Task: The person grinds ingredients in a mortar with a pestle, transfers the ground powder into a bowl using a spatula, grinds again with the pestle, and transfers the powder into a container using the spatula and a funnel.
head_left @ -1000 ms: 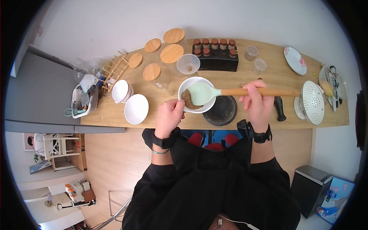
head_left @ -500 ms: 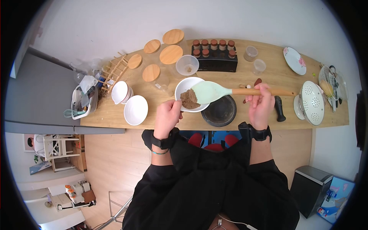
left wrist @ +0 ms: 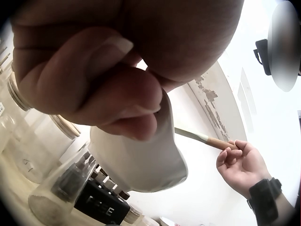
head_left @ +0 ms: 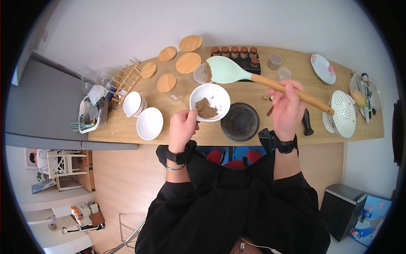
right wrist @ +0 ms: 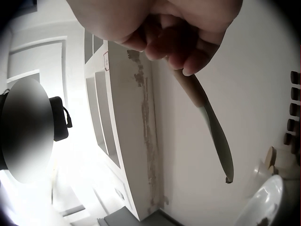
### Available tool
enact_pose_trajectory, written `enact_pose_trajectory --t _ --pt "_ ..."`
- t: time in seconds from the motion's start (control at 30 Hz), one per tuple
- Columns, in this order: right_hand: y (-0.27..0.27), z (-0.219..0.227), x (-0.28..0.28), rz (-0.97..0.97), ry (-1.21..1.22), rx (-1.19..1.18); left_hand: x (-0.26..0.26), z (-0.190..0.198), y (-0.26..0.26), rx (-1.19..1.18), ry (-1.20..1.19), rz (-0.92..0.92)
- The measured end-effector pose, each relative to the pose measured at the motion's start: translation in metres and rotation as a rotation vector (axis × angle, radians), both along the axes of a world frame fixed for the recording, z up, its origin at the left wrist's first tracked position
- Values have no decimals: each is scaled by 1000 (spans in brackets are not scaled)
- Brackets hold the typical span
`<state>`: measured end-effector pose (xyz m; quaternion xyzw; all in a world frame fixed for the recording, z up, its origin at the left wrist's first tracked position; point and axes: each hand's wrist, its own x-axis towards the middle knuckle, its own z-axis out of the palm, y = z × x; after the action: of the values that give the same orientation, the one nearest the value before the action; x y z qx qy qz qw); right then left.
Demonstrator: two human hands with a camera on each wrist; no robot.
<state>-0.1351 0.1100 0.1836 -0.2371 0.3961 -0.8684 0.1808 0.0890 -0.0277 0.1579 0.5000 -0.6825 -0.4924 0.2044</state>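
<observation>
In the head view my left hand (head_left: 182,129) pinches the near-left rim of a white bowl (head_left: 222,99) holding a mound of brown powder (head_left: 206,109). The left wrist view shows the bowl (left wrist: 141,165) tilted under my fingers. My right hand (head_left: 289,106) holds the wooden handle of a spatula (head_left: 228,70) with a mint-green head. Brown powder clings to the head's left tip, which overlaps a clear plastic cup (head_left: 198,75) beyond the bowl. From the right wrist, curled fingers surround the spatula's handle (right wrist: 193,89). A dark mortar (head_left: 240,122) stands just right of the bowl.
A black pestle (head_left: 307,122) and white colander (head_left: 343,114) are on the right. White bowls (head_left: 149,123) stand left. Wooden-lidded jars (head_left: 188,62) and a black spice rack (head_left: 249,63) line the back. A floral plate (head_left: 322,67) lies back right.
The spatula has lifted out of the bowl and moved away from the body, to over the plastic cup, with powder on its tip. The bowl has shifted slightly left.
</observation>
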Motion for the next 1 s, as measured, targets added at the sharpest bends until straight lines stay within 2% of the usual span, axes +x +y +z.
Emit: enact_pose_trajectory --t 0.07,0.13,0.23,0.57,0.77,0.87,0.93,1.0 --pt "-5 0 6 41 59 39 0 0 0 2 2 5" --pt "-7 -1 13 50 273 120 1 1 1 6 -1 2" --pt "-3 -7 16 87 361 126 4 -1 1 9 4 -9" --pt "21 8 17 -32 346 36 4 -2 2 2 4 -5" --pt "28 3 7 -2 300 262 4 -1 3 -21 -26 -34" --pt "24 -1 9 20 243 323 2 0 4 -18 -31 -55" --pt "20 -10 8 70 65 295 0 0 6 -9 -21 -53" --pt "16 -15 7 81 13 293 0 -2 5 -16 -30 -61"
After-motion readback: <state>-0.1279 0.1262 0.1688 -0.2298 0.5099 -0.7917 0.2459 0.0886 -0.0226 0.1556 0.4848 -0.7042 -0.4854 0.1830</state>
